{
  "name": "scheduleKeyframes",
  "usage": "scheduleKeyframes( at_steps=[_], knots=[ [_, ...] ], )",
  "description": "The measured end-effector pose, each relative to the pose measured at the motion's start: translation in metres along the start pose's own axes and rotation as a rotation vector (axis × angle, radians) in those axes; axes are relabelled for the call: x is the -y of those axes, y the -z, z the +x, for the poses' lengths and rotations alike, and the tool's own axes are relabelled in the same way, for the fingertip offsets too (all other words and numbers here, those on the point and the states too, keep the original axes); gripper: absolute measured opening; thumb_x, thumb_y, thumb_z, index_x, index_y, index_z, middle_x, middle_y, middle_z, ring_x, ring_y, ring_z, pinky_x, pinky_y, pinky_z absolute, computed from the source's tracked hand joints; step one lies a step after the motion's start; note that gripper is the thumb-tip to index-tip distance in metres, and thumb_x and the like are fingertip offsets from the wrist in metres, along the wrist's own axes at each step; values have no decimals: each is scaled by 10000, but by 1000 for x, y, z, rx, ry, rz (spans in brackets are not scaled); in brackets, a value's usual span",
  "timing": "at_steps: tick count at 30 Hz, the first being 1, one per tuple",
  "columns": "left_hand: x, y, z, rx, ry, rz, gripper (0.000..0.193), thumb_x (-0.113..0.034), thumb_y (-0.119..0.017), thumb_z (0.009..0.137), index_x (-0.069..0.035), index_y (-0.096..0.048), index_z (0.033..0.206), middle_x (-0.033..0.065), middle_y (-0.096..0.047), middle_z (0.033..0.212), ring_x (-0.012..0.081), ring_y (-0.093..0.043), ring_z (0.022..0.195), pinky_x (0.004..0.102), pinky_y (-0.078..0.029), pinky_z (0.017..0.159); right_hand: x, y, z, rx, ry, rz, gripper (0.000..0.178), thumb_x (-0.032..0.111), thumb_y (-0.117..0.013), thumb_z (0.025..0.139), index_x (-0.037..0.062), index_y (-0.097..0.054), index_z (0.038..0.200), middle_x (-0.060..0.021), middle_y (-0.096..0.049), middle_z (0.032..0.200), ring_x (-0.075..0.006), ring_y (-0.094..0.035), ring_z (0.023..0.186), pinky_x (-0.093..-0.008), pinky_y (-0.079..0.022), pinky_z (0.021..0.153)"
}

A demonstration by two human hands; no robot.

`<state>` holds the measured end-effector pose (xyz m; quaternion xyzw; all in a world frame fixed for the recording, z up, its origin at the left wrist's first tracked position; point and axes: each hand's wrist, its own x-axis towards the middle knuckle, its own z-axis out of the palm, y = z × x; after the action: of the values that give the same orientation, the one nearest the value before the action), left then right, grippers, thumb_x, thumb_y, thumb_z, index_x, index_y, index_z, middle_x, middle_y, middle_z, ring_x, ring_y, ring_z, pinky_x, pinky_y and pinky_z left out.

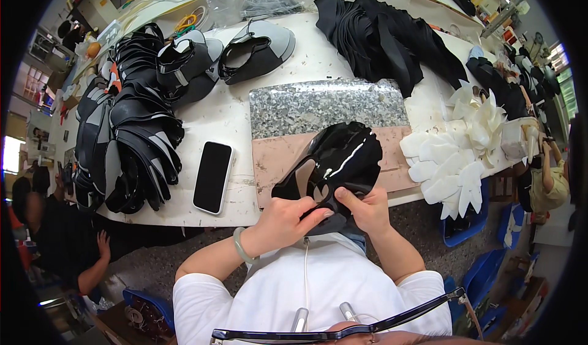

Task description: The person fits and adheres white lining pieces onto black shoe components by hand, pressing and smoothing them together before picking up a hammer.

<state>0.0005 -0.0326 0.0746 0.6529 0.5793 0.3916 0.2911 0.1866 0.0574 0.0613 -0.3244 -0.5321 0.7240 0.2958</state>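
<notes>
Both my hands grip a glossy black shoe upper with a notched edge, held just above the near side of the pink board. My left hand pinches its lower left part between thumb and fingers. On the lower right, my right hand closes on it with the thumb on top; the fingers beneath are hidden. Behind the board's pink strip lies a speckled grey stone slab. A phone with a dark screen rests on the table left of the board.
Bundled black and grey shoe uppers fill the table's left side, near two grey-and-black shoes. Black cut pieces are heaped at the back. White petal-like pieces lie at right. Blue bins stand below; co-workers sit at both sides.
</notes>
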Motion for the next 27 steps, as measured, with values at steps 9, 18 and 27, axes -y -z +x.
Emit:
scheduleKeyframes(
  at_steps=[9,18,27],
  knots=[
    [31,48,55,68,300,-1182,559,-142,-742,784,22,-495,1258,85,-608,1138,155,-600,1019,276,-480,879,35,28,39,467,-74,303,275,37,-717,767,-21,-655,1028,-53,-671,992,-122,-612,892,-276,-485,799],
    [-5,88,88,97,104,-574,163,-72,-656,877,27,-672,1005,47,-687,938,81,-619,810,229,-505,728,106,36,80,277,417,-450,149,-50,-724,759,-3,-695,898,-43,-702,882,-109,-627,785,-262,-514,675],
    [65,45,59,250,-639,506,347,2,-601,736,-49,-660,1074,99,-644,1164,243,-574,1170,433,-392,1045,32,49,71,626,866,-1153,339,-41,-612,624,-7,-684,954,-114,-652,1070,-277,-594,1011,-363,-503,851]
  ],
)
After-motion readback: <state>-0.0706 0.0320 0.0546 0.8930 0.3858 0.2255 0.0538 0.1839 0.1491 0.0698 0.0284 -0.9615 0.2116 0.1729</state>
